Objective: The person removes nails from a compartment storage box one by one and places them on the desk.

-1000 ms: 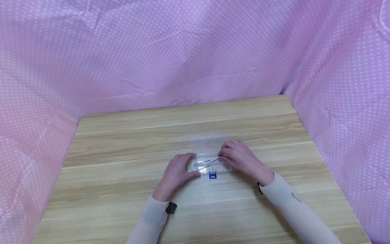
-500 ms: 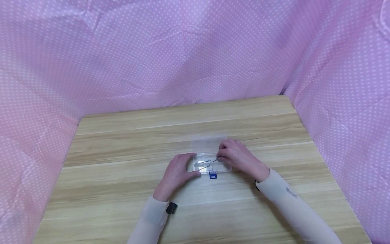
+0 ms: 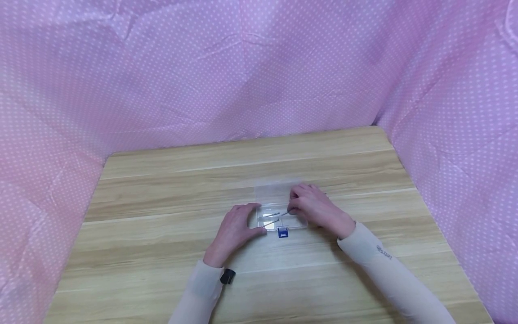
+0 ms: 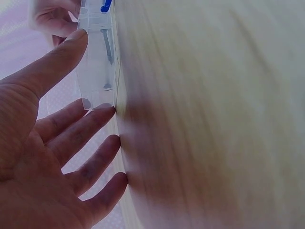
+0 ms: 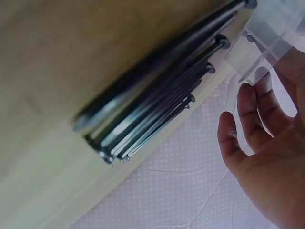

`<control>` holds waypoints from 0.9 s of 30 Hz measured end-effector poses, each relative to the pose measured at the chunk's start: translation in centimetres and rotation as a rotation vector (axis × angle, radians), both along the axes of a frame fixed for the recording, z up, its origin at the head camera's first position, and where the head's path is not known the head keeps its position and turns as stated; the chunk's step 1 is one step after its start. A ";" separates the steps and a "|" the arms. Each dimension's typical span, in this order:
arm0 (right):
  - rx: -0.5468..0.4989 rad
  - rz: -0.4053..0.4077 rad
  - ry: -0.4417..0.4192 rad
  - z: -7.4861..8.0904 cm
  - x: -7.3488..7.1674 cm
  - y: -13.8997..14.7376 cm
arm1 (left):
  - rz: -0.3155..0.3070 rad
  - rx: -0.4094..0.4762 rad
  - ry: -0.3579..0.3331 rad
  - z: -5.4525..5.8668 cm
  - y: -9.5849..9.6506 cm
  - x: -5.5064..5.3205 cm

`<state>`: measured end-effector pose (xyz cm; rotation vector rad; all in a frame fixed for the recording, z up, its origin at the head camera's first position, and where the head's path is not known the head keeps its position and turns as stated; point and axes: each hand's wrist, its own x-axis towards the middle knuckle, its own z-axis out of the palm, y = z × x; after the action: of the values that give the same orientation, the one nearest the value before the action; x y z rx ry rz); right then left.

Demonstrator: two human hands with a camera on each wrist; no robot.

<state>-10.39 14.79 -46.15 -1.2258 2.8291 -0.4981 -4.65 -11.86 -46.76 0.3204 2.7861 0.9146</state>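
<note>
A clear plastic compartment box (image 3: 297,223) with a blue latch (image 3: 283,232) stands on the table, its lid (image 3: 277,192) folded back. My left hand (image 3: 232,228) grips its left end, thumb at the front wall and fingers round the back corner in the left wrist view. My right hand (image 3: 317,208) is over the right side, fingertips pinching a nail (image 3: 285,213) that slants into the box. Its far end is hidden by the fingers. Two more nails lie inside, one in the back section (image 3: 271,215) and one nail (image 3: 270,222) in the front left section.
In the right wrist view, a bunch of several dark nails (image 5: 157,90) lies on the wooden table (image 5: 43,109), close under the right wrist. A pink dotted cloth (image 3: 243,81) hangs behind and beside the table.
My right hand has shifted slightly left over the box, the pinched nail staying at its fingertips. A nail tip now shows behind that hand. My left hand and the box have stayed put.
</note>
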 end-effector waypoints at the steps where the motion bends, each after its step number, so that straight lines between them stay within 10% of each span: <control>1: 0.009 0.007 0.011 0.0 -0.1 -0.1 | 0.000 -0.001 0.002 0.0 0.0 0.0; 27: 0.023 0.078 0.090 0.4 -0.2 0.2 | 0.006 0.003 0.006 -0.2 0.0 0.0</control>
<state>-10.60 15.04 -45.72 -1.3829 2.8372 -0.4158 -4.60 -11.88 -46.98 0.3154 2.7930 0.9204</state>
